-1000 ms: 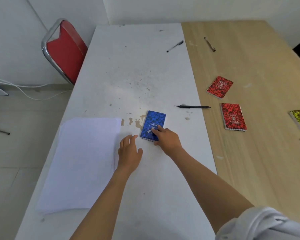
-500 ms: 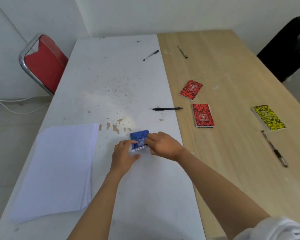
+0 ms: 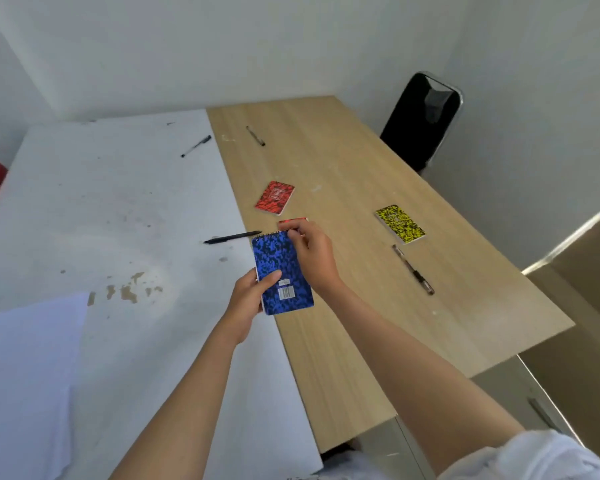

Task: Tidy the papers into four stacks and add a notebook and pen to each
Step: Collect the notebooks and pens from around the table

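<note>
Lifted clear of the worktop (image 3: 361, 209), the blue notebook (image 3: 280, 271) is gripped low by the left hand (image 3: 248, 299) and pinched at its spiral top by the right hand (image 3: 312, 252), seemingly for carrying to the unsorted papers (image 3: 25, 368) at left.

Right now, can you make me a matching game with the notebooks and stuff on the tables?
Things:
1. blue notebook
2. yellow notebook
3. paper stack
4. black pen

Places:
A. lying on the white table, across its seam with the wooden one
B. held up in both hands
C. flat on the wooden table
D. near left on the white table

Pairs: 1-B, 2-C, 3-D, 4-A
</note>
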